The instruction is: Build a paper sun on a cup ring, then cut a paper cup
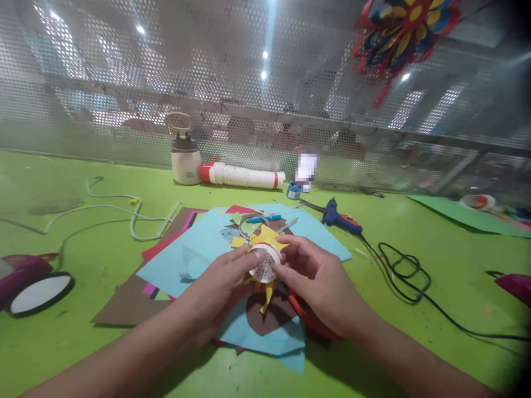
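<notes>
While both hands pinch the small round cup over the blue paper, the thin yellow star stuck around it could tear or crease if the fingers squeeze hard. Left hand closed on the cup's left side, right hand closed on its right, fingertips touching the rim. Glue gun lies well apart on the green table.

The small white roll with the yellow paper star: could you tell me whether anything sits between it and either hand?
Nothing visible does. The left hand and right hand both already touch the white roll directly, fingertips on its rim, above the blue paper sheets.
</notes>
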Available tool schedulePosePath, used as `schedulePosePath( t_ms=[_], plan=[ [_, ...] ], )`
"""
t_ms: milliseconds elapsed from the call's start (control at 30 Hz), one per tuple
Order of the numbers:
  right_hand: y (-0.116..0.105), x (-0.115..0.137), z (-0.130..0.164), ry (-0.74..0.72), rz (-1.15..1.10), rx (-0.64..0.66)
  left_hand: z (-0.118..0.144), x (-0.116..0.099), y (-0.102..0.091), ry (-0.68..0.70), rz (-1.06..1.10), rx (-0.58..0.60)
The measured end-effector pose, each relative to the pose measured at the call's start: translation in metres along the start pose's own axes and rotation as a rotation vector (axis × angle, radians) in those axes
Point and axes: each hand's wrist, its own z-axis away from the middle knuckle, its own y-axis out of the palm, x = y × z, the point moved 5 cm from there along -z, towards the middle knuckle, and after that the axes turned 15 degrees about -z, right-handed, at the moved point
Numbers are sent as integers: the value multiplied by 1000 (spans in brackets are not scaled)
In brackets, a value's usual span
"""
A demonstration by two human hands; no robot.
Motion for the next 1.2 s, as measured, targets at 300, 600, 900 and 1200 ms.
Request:
schedulePosePath(
  t_ms=[300, 600, 900, 1200],
  plan=[
    [10, 0, 6, -38, 105, -4, -2, 3, -3, -38, -10, -73],
    [9, 4, 2, -15, -81, 150, 0, 1, -4, -1, -11, -44],
    [5, 12, 4, -26, -86, 197, 4, -8, -2, 24, -19, -23],
    [3, 16, 3, -54, -41, 130, -1, -4, -6, 44, -60, -121]
  ],
)
